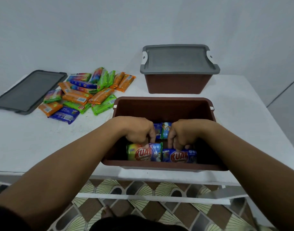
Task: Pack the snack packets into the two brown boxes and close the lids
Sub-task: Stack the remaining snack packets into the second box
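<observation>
White table (243, 114), pale wall (143, 22), patterned floor tiles (143, 210).

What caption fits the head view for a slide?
Left hand and right hand hold packets in the open brown box.

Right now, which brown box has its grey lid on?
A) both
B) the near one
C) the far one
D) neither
C: the far box wears a grey lid, while the near box stands open with the left hand and right hand gripping snack packets inside.
</observation>
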Demonstrator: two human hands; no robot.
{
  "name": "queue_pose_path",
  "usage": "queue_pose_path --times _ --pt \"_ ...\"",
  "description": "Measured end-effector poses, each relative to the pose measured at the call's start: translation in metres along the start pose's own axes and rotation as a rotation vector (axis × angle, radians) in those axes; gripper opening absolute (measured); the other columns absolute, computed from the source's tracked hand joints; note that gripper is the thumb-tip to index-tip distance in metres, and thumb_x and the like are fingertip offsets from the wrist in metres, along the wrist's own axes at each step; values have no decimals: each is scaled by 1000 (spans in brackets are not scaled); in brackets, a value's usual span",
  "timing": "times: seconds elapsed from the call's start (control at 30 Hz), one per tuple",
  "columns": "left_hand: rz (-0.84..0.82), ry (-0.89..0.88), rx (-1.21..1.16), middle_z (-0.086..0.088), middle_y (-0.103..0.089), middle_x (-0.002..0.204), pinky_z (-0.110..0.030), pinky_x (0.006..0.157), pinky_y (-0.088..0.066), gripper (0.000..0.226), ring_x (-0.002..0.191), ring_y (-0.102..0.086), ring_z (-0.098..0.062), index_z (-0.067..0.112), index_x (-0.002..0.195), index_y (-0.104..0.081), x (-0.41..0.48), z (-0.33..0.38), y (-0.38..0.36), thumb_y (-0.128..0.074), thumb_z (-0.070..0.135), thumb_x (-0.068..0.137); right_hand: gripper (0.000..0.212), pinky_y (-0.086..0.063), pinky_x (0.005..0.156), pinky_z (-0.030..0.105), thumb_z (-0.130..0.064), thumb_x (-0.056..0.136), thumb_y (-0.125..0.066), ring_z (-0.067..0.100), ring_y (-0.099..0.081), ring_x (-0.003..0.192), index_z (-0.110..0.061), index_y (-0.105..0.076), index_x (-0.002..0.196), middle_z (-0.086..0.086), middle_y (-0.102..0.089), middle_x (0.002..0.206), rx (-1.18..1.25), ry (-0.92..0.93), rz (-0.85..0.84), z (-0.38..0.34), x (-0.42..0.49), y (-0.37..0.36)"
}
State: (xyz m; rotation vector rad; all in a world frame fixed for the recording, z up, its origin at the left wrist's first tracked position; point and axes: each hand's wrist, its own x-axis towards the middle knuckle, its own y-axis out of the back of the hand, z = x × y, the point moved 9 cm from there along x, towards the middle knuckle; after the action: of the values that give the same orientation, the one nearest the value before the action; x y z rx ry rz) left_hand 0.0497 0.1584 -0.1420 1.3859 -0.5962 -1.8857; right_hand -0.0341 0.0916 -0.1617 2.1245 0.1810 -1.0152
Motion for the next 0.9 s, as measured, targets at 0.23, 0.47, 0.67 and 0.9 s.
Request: queue_pose_path --times 0.23,0.47,0.67,0.9 --pt "-5 34 33 13 -71 96 -28 85 -54 25 90 -64 -8 27 113 -78 5 3 -4 -78 24 88 24 -62 67 26 -9 85 -75 14 -74 82 -30 -77 96 -4 -75 95 -20 2 -11 -1 -2 1" --pt "27 -2 76 19 -59 78 -30 79 -55 27 76 -58 -4 23 112 -76 10 10 -3 -81 22 85 25 -62 68 27 -4 86 -73 15 -76 82 -22 -74 103 -3 -77 88 23 -13 -21 -3 -7 1" --pt "94 -22 28 9 -72 94 -32 83 -56 19 85 -63 -6 27 106 -78 5 5 2 -79 26 86 12 -61 74 29 -6 87 -71 15 -73 76 -16 -74 94 0 -78 85 62 30 76 -9 -12 8" --pt "496 -237 -150 11 -75 86 -27 77 -53 8 80 -67 -3 23 95 -80 -30 21 59 -75 21 89 7 -51 62 14 -13 85 -75 1 -66 66 -20 -73 84 -2 -73 76 160 250 589 -44 -52 63"
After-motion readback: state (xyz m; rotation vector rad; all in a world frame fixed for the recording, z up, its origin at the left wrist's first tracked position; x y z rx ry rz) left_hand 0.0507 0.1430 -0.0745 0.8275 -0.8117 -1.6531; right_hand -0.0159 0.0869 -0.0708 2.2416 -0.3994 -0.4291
